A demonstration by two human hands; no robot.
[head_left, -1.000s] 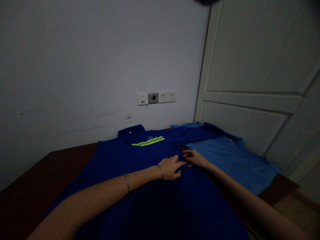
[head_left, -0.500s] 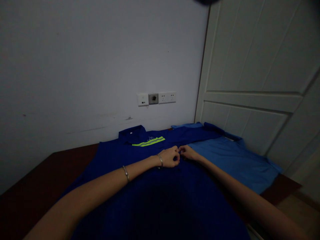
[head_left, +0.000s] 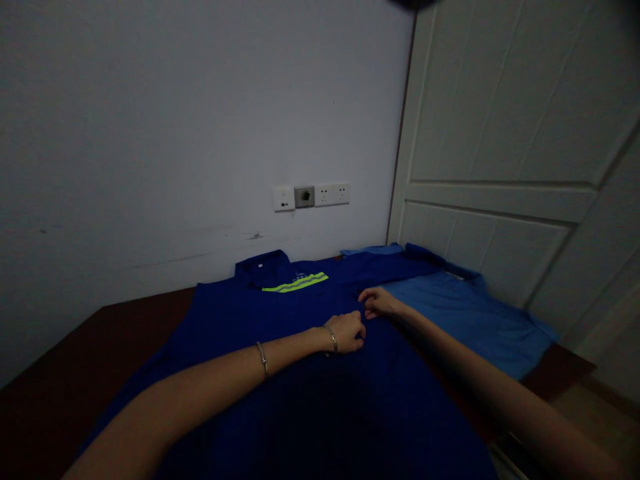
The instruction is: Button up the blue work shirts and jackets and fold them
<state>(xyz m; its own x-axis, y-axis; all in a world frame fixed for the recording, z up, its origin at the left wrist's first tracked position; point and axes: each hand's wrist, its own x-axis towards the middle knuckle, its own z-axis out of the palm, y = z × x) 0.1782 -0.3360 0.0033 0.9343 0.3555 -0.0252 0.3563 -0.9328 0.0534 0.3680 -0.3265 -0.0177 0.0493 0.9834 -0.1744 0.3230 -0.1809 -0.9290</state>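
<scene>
A dark blue work shirt [head_left: 240, 313] lies spread out in front of me, its collar towards the wall and a yellow-green reflective strip [head_left: 295, 283] across the chest. My left hand [head_left: 347, 332], with two bracelets on that arm, is closed with curled fingers on the shirt's front. Just beyond it and to the right, my right hand [head_left: 379, 302] has its fingers bent down onto the same shirt near the side, pinching at the cloth. The fold between the fingers is too dark to make out clearly. The two hands are slightly apart.
A lighter blue garment [head_left: 450, 317] with a dark collar lies to the right, partly under the shirt's sleeve. Both rest on a dark red-brown tabletop [head_left: 115, 333]. Behind are a wall with sockets [head_left: 311, 197] and a white panelled door [head_left: 490, 220].
My left hand has come down and nearer to me along the shirt, away from the right hand. My right hand has stayed nearly in place, its fingers a little more spread.
</scene>
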